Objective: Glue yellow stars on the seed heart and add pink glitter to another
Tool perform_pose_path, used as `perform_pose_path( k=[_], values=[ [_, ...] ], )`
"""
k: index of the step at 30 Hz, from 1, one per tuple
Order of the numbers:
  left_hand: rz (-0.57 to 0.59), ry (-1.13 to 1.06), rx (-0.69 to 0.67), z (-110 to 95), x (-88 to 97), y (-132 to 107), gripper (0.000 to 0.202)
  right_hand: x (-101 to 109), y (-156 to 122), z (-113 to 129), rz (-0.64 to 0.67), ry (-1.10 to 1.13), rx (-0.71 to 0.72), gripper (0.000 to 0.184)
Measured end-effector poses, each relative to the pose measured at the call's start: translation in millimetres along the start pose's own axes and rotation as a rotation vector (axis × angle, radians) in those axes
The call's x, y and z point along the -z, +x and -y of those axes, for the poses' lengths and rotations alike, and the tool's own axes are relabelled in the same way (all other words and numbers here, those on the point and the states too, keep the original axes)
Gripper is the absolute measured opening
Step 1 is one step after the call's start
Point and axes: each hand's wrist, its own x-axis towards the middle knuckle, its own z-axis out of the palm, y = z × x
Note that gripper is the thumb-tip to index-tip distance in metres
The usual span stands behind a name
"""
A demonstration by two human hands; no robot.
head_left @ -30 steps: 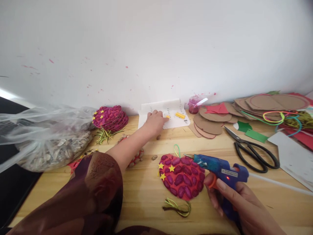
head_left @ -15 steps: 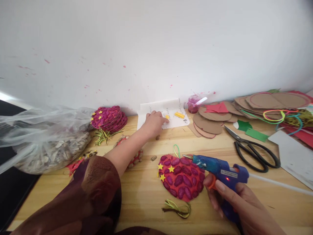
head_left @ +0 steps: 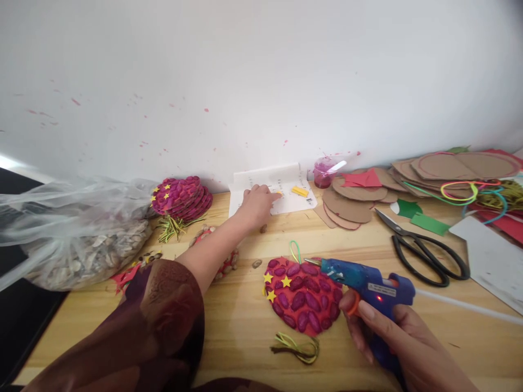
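Note:
My right hand point(head_left: 398, 332) is wrapped around a blue glue gun point(head_left: 370, 286) with a glowing red light, a finger at its orange trigger. Its metal nozzle points left over the top of a round red piece point(head_left: 304, 296) covered with purple-painted shells or seeds and bearing three yellow stars and a green loop. Below that lies a bundle of green-brown threads point(head_left: 296, 347). Stretched forward, my left hand point(head_left: 258, 207) rests on a white sheet point(head_left: 265, 178), open, one digit out against a small yellow piece point(head_left: 279, 193). The other fingertips are partly hidden.
A yellow strip point(head_left: 300, 191) lies on the sheet beside a cup of purple paint point(head_left: 324, 174). Cardboard discs point(head_left: 349, 207) and black scissors point(head_left: 425, 250) are on the right. Left stand a stack of decorated discs point(head_left: 182, 198) and a plastic bag of shells point(head_left: 90, 256).
My left hand's outstretched digit has shifted slightly up onto the small yellow piece, covering most of it. My right hand and the glue gun have stayed almost still.

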Motion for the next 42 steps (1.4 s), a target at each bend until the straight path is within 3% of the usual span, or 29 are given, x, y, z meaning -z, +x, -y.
perform_pose_path(
  k=[3, 8, 15, 23, 37, 42],
  values=[
    [0.009, -0.007, -0.023, 0, -2.7, 0, 0.053, 0, 0, 0, 0.006, -0.02, -0.006, 0.059],
    [-0.076, -0.052, -0.009, 1, -2.8, -2, 0.049, -1, -1, 0, 0.008, 0.014, -0.018, 0.056],
    [-0.002, -0.015, 0.02, 2, -6.4, 0, 0.055, -3, -1, 1, -0.009, 0.026, -0.012, 0.055],
    [-0.133, -0.103, 0.012, 1, -2.4, -3, 0.043, -3, -1, -1, -0.032, 0.019, 0.0, 0.056],
    [-0.059, -0.058, -0.037, -1, -0.2, -9, 0.053, -5, -2, 2, -0.039, 0.038, -0.004, 0.054],
    [-0.058, -0.07, -0.054, -3, 2.0, -14, 0.049, 3, 2, -10, -0.007, 0.019, -0.015, 0.053]
  ],
)
